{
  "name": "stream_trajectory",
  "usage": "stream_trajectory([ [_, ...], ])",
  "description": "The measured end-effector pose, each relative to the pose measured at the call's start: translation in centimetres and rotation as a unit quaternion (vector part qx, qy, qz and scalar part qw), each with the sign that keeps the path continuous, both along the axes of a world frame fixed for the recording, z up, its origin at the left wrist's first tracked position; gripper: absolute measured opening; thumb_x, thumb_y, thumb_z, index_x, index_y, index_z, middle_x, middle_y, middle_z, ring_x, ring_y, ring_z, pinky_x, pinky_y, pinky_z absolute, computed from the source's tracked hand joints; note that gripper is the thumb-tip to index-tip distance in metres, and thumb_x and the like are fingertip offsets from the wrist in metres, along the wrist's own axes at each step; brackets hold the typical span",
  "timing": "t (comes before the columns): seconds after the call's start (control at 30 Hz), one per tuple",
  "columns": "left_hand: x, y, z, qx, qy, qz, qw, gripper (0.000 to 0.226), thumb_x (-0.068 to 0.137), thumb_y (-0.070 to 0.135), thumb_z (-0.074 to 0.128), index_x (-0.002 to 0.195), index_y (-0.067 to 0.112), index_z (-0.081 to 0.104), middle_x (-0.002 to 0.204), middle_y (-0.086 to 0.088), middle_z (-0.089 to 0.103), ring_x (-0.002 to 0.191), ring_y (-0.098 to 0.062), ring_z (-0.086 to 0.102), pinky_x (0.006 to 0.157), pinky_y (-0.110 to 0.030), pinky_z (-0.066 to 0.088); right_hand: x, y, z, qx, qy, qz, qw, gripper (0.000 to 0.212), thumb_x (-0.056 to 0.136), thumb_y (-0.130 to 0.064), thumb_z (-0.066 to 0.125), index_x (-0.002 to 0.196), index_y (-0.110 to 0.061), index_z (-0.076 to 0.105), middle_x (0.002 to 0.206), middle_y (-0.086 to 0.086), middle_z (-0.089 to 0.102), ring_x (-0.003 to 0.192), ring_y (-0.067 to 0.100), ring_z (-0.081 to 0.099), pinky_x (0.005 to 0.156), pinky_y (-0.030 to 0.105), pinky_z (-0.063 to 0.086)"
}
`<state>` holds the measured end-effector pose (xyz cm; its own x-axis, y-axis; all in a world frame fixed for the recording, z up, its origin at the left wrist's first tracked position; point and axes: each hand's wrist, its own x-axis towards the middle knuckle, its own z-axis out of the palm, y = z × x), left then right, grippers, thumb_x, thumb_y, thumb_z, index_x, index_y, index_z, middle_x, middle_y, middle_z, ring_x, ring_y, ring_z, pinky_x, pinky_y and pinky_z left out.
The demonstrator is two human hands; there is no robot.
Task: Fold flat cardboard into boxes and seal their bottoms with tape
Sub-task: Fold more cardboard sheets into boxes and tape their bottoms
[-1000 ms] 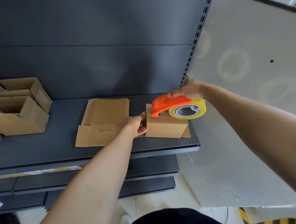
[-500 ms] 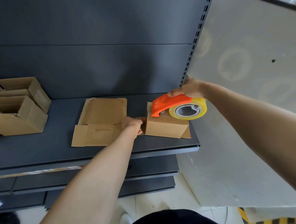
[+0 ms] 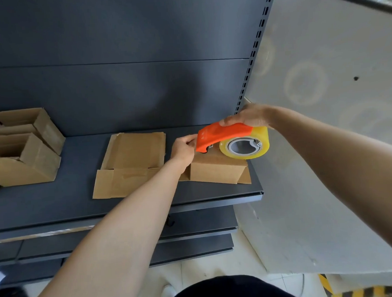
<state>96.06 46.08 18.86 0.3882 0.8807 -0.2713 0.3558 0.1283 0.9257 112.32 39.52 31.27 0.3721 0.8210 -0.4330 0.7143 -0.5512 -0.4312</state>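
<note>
On shelf (image 3: 57, 201): right hand (image 3: 248, 117) grips tape dispenser (image 3: 223, 133) over box (image 3: 216, 170); left hand (image 3: 182, 149), hold unclear; flat cardboard (image 3: 132, 160) beside.

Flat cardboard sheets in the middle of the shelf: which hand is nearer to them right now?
Left. The left hand is just right of the flat cardboard sheets, at the left end of the box; the right hand grips the tape dispenser above the box, farther right.

My left hand (image 3: 183, 148) is at the left end of the box (image 3: 216, 170). My right hand (image 3: 250, 117) is on the dispenser (image 3: 224, 135), above the box top. Cardboard (image 3: 132, 160) lies just left of my left fingers. Folded boxes (image 3: 27, 157) stand far left on the shelf (image 3: 57, 205).
</note>
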Motion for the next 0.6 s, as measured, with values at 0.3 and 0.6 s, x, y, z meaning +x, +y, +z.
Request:
stream_trajectory([
  [0.3,-0.3,-0.4,-1.0,-0.016,-0.026,-0.061,0.998,0.030,0.096,0.021,0.055,0.124,0.031,0.055,0.114,0.003,0.058,0.117,-0.019,0.051,0.094,-0.030,0.040,0.5,-0.3,-0.1,-0.011,0.035,0.013,0.999,0.055,0.079,-0.055,0.066,0.118,-0.020,0.048,0.123,0.005,0.058,0.113,0.027,0.055,0.104,0.042,0.041],
  [0.6,0.0,0.2,-1.2,0.014,0.008,-0.078,0.997,0.025,0.099,0.019,0.048,0.122,0.025,0.056,0.120,-0.002,0.059,0.112,-0.019,0.053,0.088,-0.027,0.040,1.8,-1.3,0.0,-0.021,0.072,0.026,0.997,0.040,0.081,-0.052,0.065,0.105,-0.020,0.057,0.107,-0.001,0.062,0.098,0.021,0.058,0.095,0.034,0.042],
])
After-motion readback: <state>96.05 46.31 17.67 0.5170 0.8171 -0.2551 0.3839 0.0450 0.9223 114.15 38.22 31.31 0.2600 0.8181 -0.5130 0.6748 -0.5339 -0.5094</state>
